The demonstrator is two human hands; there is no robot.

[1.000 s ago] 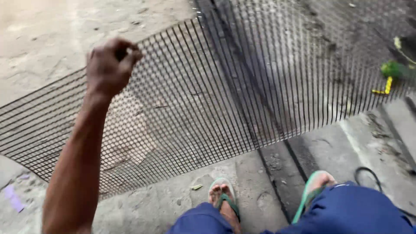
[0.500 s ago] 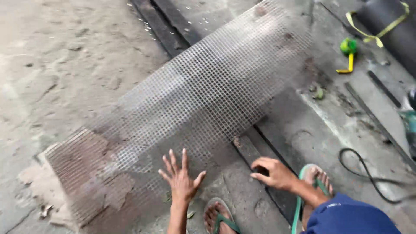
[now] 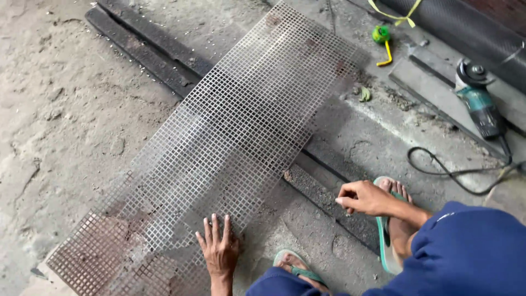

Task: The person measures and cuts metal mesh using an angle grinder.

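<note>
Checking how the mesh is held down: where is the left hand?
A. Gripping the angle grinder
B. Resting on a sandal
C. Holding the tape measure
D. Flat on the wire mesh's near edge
D: the left hand lies palm-down, fingers spread, on the wire mesh.

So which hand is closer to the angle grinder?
Right. The right hand rests on the dark metal bar, below-left of the angle grinder; the left hand presses the mesh sheet, farther away.
</note>
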